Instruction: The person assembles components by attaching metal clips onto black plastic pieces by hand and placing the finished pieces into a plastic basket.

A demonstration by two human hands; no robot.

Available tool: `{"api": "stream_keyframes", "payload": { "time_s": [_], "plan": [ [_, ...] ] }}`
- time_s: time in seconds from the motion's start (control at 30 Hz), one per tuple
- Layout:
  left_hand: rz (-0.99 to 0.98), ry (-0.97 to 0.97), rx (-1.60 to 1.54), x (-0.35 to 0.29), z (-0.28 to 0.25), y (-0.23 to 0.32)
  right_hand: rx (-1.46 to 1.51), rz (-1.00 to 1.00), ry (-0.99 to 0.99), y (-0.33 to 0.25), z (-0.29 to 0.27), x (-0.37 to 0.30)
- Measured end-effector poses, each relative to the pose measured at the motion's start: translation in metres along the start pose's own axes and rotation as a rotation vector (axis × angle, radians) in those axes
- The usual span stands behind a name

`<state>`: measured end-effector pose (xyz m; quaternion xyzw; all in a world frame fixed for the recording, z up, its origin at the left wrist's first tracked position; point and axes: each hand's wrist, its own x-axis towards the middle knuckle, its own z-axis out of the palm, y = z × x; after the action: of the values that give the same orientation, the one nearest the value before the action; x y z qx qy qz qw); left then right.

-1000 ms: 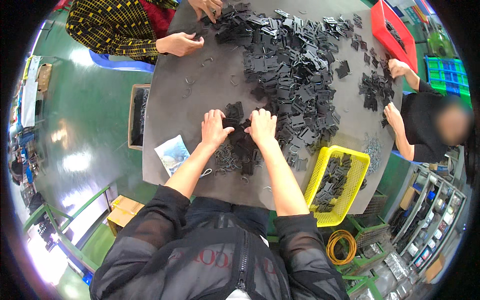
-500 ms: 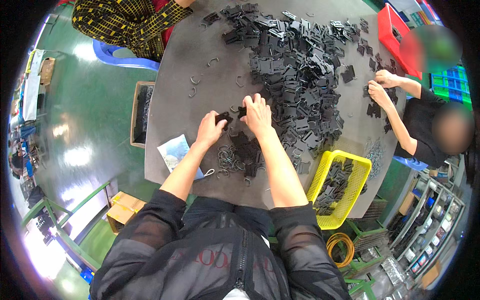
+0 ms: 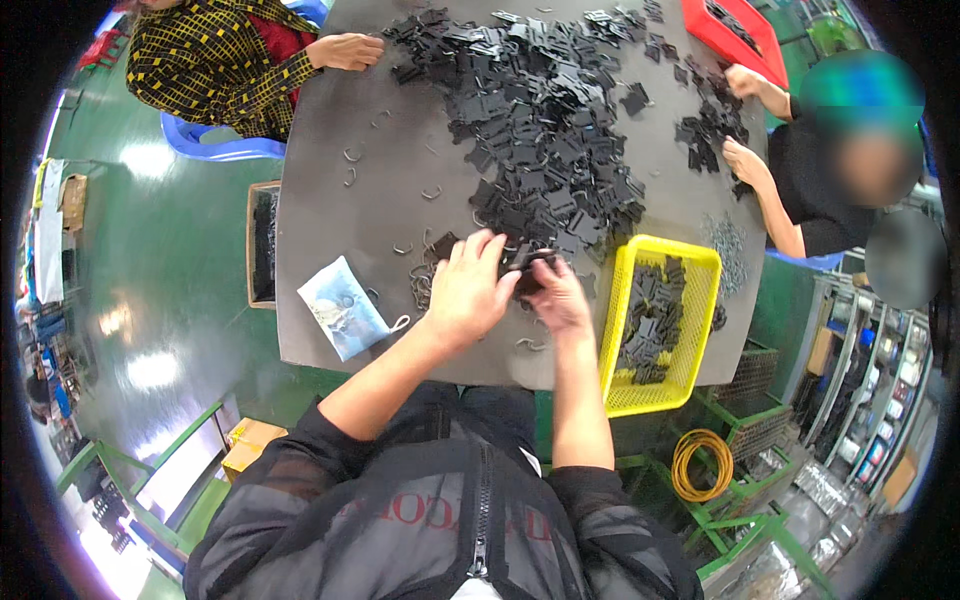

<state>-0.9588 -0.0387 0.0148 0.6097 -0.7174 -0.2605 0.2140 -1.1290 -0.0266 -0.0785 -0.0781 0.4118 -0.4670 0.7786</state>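
Note:
My left hand [image 3: 470, 287] and my right hand [image 3: 562, 302] are close together over the near end of a pile of flat black plastic pieces [image 3: 560, 150]. Dark plastic pieces [image 3: 532, 264] lie between them, with the fingers of both hands closed about them. The right hand is smeared by motion, and how the pieces sit in the fingers is partly hidden. Bent metal hooks [image 3: 420, 287] lie beside my left hand, some covered by it.
A yellow basket [image 3: 611, 330] with black pieces stands to the right. At the left lies a blue-white pouch [image 3: 345, 308]. Co-workers sit at the far left and right, one with a hand [image 3: 347, 51] on the grey table [image 3: 330, 220]. A red bin [image 3: 700, 30] stands far right.
My hands have come together and moved nearer to me and rightward, from holding dark pieces apart. The view has shifted. The co-worker's hand at far left now shows on the table.

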Motion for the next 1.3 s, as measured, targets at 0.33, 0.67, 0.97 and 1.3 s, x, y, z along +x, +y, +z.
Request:
{"api": "stream_keyframes", "payload": {
  "time_s": [0.33, 0.67, 0.97, 1.3],
  "plan": [
    [0.227, -0.964, -2.203, -0.045, -0.147, 0.163, -0.483, -0.259, 0.961, -0.083, -0.166, -0.127],
    [0.394, -0.740, -2.052, -0.042, -0.129, 0.181, -1.707, -0.666, 0.601, -0.037, -0.067, -0.070],
    [0.091, -0.050, -0.960, 0.035, -0.013, 0.092, -2.022, -0.322, 1.075, 0.017, -0.115, 0.010],
    [-0.036, -0.135, 0.421, 0.022, 0.151, -0.040, -1.292, -0.443, 0.402, -0.026, -0.067, 0.016]
  ]
}}
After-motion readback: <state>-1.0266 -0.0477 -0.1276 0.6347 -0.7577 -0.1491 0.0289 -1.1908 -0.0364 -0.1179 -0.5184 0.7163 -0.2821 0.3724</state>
